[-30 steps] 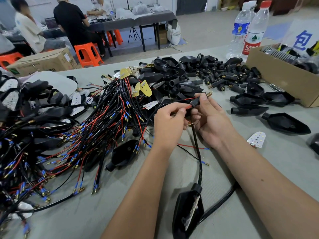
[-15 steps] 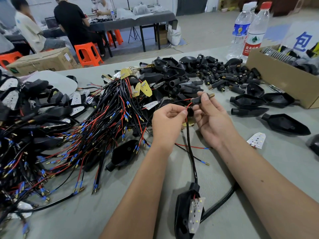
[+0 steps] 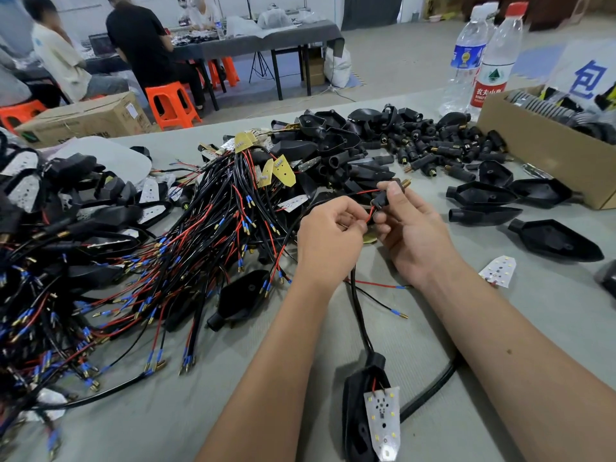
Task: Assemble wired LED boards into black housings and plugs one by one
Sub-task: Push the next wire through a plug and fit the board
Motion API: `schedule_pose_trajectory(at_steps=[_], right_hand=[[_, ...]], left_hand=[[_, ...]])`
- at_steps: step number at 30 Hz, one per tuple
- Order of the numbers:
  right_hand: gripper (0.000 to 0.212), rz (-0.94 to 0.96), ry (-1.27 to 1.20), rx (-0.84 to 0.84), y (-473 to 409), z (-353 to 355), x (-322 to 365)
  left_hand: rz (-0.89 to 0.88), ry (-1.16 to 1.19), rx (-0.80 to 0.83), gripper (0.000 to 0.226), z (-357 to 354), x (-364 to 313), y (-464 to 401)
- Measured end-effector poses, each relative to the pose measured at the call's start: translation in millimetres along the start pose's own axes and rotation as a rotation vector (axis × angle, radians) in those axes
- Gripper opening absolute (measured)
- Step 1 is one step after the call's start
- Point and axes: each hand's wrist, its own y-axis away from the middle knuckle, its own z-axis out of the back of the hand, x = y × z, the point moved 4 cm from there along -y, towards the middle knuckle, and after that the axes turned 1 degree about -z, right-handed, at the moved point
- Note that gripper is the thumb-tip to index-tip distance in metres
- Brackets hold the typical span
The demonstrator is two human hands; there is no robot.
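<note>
So, threading the red wire into the plug, mid-table.

Right hand (image 3: 413,238) pinches a small black plastic plug with a brass threaded tip (image 3: 388,195), its long axis tilted up and away to the right, brass end pointing off from the person. Left hand (image 3: 330,235) sits just beside it, fingertips pinching a thin red wire (image 3: 369,215) at the plug's near, open end, so the feed looks to run left to right along that axis. From under the hands a black sheathed cable (image 3: 361,321) drops straight toward the person to a black teardrop-shaped housing (image 3: 355,415) with a white LED board (image 3: 382,420) tilted half out of it, near the table (image 3: 550,331) edge. Left hand's the one nearer the wire end; I'd guess the board gets seated afterwards.
</note>
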Motion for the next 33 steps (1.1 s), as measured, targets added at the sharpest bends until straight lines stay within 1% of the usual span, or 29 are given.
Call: schedule_pose_trajectory(at_steps=[4,6,12,16,18,19,21,23,24,26,28,33], right_hand=[[0.011,0.020,0.009,0.007,0.0,-0.3,1.4],[0.011,0.032,0.005,-0.001,-0.4,0.5,2.7],[0.012,0.029,0.036,0.020,2.0,-2.7,2.7],[0.011,0.041,0.108,0.003,2.1,-2.5,1.5],[0.015,0.048,0.162,0.022,2.3,-4.0,-0.1],[0.018,0.054,0.180,0.032,2.4,-4.8,-1.0],[0.020,0.060,0.193,0.031,2.2,-5.2,-1.5],[0.014,0.067,0.159,0.014,1.7,-3.6,-0.4],[0.011,0.070,0.129,0.002,1.2,-2.3,0.2],[0.011,0.065,0.100,-0.026,0.2,0.5,1.2],[0.012,0.066,0.097,-0.033,-0.3,1.1,1.6],[0.015,0.054,0.162,0.041,-0.7,-3.4,-1.5]], left_hand=[[0.086,0.208,0.020,0.017,-2.9,1.1,3.3],[0.084,0.223,0.028,0.018,-3.2,1.6,2.3],[0.043,0.114,0.012,0.021,-3.3,3.6,-1.0],[-0.034,-0.014,0.025,0.018,-1.7,4.5,-3.9],[-0.063,-0.083,0.011,0.018,-1.7,3.2,-3.0],[-0.054,-0.076,-0.006,0.019,-1.8,3.4,-2.4],[0.018,0.063,-0.035,0.021,-2.0,3.9,-0.5],[0.099,0.208,-0.025,0.016,-1.3,4.2,0.4],[0.132,0.240,-0.001,0.014,-1.0,4.7,0.2],[0.191,0.275,0.070,0.012,-1.5,5.5,0.9],[0.224,0.291,0.107,0.012,-2.3,6.0,3.1],[0.185,0.272,0.062,0.014,-1.3,6.3,1.6]])
